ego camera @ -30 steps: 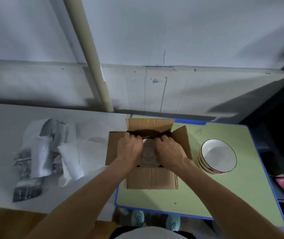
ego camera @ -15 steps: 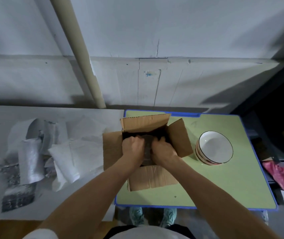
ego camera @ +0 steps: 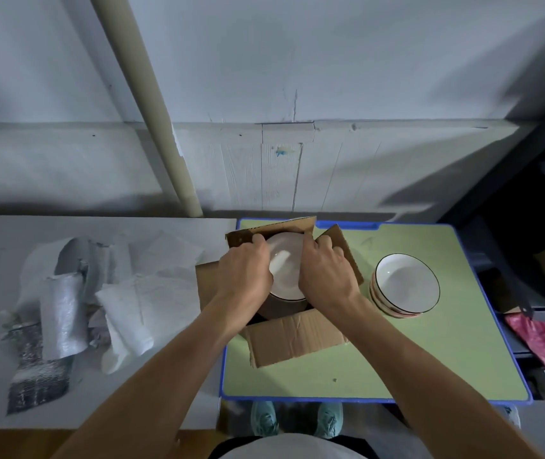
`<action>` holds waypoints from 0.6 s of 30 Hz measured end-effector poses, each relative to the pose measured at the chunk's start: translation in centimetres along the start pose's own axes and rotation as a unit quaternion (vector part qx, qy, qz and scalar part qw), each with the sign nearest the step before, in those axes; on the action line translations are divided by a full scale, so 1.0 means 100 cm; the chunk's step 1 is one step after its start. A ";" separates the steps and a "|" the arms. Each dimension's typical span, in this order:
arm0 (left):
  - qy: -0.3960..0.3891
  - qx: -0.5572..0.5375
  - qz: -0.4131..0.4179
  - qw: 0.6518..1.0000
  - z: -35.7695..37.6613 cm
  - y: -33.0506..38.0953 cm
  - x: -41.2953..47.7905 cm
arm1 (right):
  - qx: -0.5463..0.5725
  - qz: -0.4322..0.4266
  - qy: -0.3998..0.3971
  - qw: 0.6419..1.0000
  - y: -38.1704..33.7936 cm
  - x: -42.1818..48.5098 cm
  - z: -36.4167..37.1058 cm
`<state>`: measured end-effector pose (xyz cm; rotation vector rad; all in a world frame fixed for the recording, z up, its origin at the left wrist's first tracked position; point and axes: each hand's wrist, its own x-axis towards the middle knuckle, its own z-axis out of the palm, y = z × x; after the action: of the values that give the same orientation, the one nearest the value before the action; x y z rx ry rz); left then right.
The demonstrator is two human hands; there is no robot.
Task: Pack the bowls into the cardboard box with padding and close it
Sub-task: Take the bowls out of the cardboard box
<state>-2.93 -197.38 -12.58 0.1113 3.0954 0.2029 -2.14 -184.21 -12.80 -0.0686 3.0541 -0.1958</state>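
The open cardboard box [ego camera: 294,336] stands on the green table [ego camera: 430,359] with its flaps spread. A white bowl [ego camera: 289,276] sits tilted in the box's opening, its inside facing me. My left hand [ego camera: 246,273] grips the bowl's left rim, and my right hand [ego camera: 325,270] grips its right rim. A small white piece of padding shows by my left fingers, inside the bowl. A stack of white bowls with dark rims [ego camera: 407,283] stands on the table just right of the box. The bottom of the box is hidden.
White padding sheets [ego camera: 151,293] and silver bubble wrap [ego camera: 62,313] lie in a heap on the grey table to the left. A pale pipe [ego camera: 165,127] leans against the wall behind. Dark shelving and a red bag [ego camera: 542,336] are at the right.
My hands were close together, pressing down inside the box. They have moved apart, and a white bowl now shows between them at the opening.
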 end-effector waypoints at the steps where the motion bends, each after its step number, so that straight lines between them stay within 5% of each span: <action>1: 0.005 -0.004 -0.002 1.000 -0.008 0.004 0.000 | 0.004 -0.002 0.016 1.000 0.004 -0.001 -0.006; 9: 0.079 -0.091 0.078 0.990 -0.039 0.066 0.017 | 0.053 0.067 0.066 0.994 0.071 -0.002 -0.050; 18: 0.038 -0.086 0.162 0.982 -0.004 0.166 0.046 | 0.062 0.199 0.060 0.976 0.177 -0.025 -0.054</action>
<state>-6.38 -180.67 -10.11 0.6170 3.0955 0.4927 -0.79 -165.90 -9.55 0.5781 3.0794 -0.3693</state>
